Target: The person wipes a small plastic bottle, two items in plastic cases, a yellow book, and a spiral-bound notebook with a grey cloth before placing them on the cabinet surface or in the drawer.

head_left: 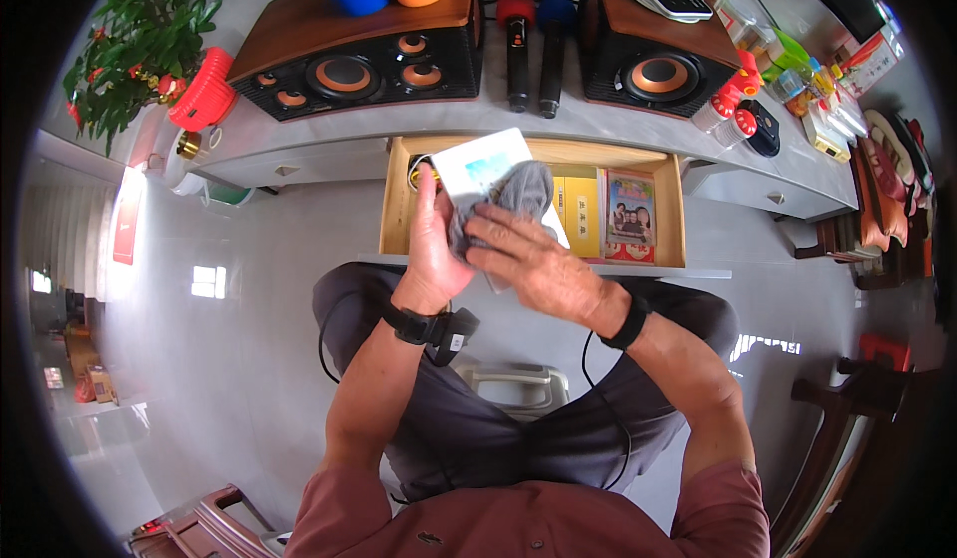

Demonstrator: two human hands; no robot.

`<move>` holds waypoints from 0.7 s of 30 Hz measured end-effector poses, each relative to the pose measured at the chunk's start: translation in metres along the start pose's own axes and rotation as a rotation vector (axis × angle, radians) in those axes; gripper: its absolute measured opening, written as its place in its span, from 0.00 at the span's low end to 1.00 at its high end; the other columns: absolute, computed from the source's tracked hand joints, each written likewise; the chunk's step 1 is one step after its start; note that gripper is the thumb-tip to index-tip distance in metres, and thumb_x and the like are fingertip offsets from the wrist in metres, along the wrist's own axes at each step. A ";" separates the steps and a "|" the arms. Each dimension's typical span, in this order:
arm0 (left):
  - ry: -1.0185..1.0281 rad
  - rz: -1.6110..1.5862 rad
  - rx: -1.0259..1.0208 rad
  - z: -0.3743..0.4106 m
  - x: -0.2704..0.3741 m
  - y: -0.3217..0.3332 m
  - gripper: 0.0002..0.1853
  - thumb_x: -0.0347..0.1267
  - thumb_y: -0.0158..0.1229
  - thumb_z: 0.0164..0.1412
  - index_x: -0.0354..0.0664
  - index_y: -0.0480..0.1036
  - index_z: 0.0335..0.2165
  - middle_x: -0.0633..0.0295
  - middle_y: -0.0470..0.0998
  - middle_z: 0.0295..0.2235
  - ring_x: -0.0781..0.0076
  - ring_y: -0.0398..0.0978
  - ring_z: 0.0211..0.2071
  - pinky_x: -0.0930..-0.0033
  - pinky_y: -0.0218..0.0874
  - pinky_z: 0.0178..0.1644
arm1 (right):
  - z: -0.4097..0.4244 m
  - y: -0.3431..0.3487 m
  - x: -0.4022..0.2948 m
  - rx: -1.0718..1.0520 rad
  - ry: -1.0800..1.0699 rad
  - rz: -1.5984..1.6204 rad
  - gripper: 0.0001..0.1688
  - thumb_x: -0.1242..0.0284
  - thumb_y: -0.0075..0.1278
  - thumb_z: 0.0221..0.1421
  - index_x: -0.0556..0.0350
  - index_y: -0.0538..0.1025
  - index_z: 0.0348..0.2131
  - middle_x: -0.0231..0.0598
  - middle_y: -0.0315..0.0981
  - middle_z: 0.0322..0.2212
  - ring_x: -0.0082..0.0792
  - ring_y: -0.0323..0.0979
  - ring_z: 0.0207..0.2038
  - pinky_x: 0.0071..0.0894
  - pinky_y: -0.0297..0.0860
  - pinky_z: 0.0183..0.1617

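Observation:
My left hand [436, 248] grips a white box [478, 156] with a blue picture on its face, held tilted above an open wooden drawer [395, 210]. Pressed against the box is a grey cloth [527, 188], bunched under the fingers of my right hand [542, 263]. The cloth covers the box's lower part. Inside the drawer lie yellow booklets [581, 214] with writing and a disc case [629, 210] with a picture of people on it. Red printed paper [635, 250] shows beneath the case. At the drawer's left, a coiled cable is partly hidden by my left hand.
Two wooden speakers [359, 42] [649, 42] stand on the grey cabinet top [314, 123], with two microphones [516, 57] [552, 65] between them. A potted plant [200, 91] is at left. Bottles [736, 126] and a black device [762, 128] sit at right. Cables hang from both wrists.

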State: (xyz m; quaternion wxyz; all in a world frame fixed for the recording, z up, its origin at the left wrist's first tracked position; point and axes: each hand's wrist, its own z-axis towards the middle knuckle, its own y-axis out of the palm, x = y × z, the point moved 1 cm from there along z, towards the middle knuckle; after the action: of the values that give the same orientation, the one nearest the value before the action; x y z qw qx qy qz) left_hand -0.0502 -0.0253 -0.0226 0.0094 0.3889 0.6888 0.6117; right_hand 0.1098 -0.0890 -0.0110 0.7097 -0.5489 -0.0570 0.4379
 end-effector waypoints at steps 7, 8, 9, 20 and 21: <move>0.052 -0.007 0.022 0.005 0.006 -0.008 0.33 0.51 0.46 0.73 0.39 0.61 0.64 0.55 0.69 0.62 0.56 0.67 0.61 0.49 0.54 0.68 | -0.036 0.008 0.022 0.076 0.015 -0.177 0.20 0.81 0.53 0.47 0.55 0.79 0.44 0.44 0.72 0.56 0.45 0.63 0.66 0.52 0.64 0.67; 0.063 -0.002 0.026 0.004 0.006 -0.009 0.33 0.50 0.45 0.73 0.39 0.60 0.64 0.56 0.67 0.63 0.56 0.65 0.63 0.48 0.52 0.68 | -0.041 0.006 0.032 0.079 0.161 -0.176 0.23 0.82 0.52 0.45 0.56 0.78 0.44 0.46 0.74 0.54 0.47 0.66 0.64 0.51 0.65 0.66; 0.085 0.002 0.049 0.004 0.006 -0.008 0.33 0.50 0.46 0.73 0.39 0.60 0.64 0.56 0.67 0.63 0.56 0.65 0.63 0.48 0.52 0.68 | -0.043 0.000 0.034 0.136 0.174 -0.138 0.24 0.83 0.52 0.45 0.56 0.78 0.45 0.45 0.73 0.55 0.48 0.66 0.64 0.51 0.65 0.66; -0.002 0.021 0.000 0.002 -0.005 -0.007 0.33 0.52 0.49 0.71 0.42 0.61 0.63 0.58 0.69 0.61 0.58 0.67 0.61 0.52 0.54 0.67 | -0.025 0.006 0.000 0.112 0.073 -0.119 0.34 0.84 0.52 0.49 0.55 0.76 0.58 0.44 0.68 0.62 0.45 0.63 0.67 0.44 0.65 0.65; 0.016 0.024 0.003 0.002 -0.007 -0.006 0.34 0.52 0.49 0.71 0.42 0.61 0.64 0.58 0.68 0.61 0.58 0.66 0.62 0.52 0.54 0.67 | -0.023 0.004 0.004 0.136 0.107 -0.146 0.34 0.84 0.52 0.49 0.55 0.76 0.57 0.46 0.69 0.61 0.47 0.64 0.66 0.44 0.66 0.65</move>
State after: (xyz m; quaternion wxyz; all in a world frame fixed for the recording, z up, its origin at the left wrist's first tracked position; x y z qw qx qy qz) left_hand -0.0470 -0.0275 -0.0314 -0.0040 0.3925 0.6849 0.6139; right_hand 0.1230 -0.1030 -0.0249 0.7775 -0.5163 -0.0287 0.3579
